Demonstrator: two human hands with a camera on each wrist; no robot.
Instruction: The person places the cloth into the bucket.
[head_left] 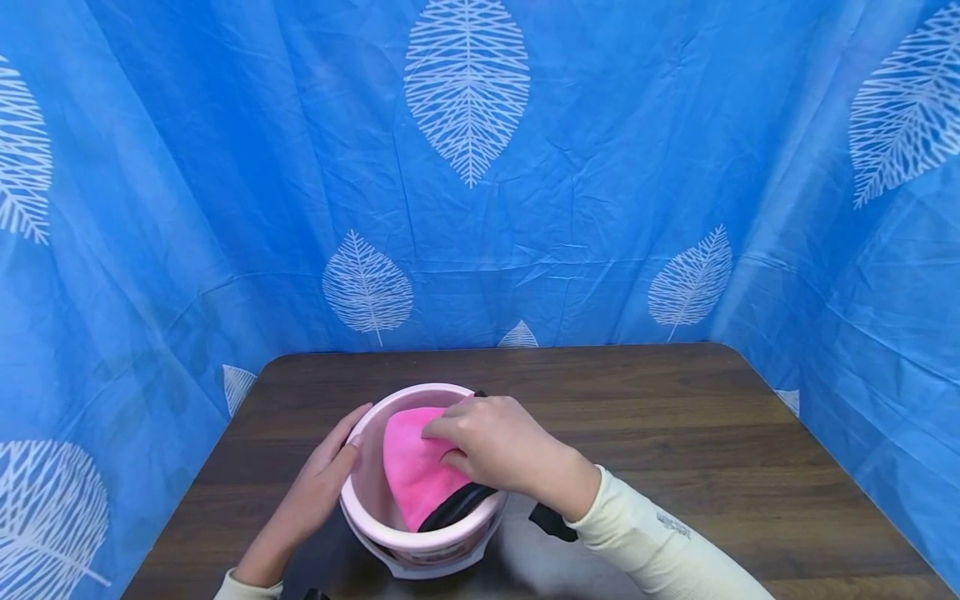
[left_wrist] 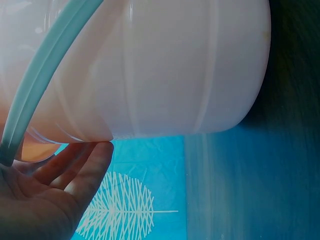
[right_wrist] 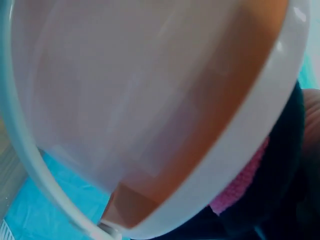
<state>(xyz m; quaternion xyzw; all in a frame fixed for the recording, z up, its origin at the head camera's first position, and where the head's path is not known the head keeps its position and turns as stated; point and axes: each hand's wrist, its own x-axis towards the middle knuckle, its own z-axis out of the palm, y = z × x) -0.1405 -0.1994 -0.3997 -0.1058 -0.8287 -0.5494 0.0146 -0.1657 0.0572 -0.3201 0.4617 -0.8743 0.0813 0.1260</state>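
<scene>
A pale pink bucket stands on the table near its front edge. My left hand holds its left rim, thumb over the edge and fingers along the outside; in the left wrist view the fingers touch the outer wall. Partly inside the bucket is a fuzzy pink cloth with a black edge. My right hand reaches over the right rim and pinches this cloth between thumb and fingers. Some fingertips and the cloth's lower part are hidden. In the right wrist view a strip of pink cloth shows beyond the rim.
The bucket's pale handle hangs down outside its wall. A dark wooden table lies beneath, with blue curtains printed with white leaves behind it and at both sides. A black strap shows at the right wrist.
</scene>
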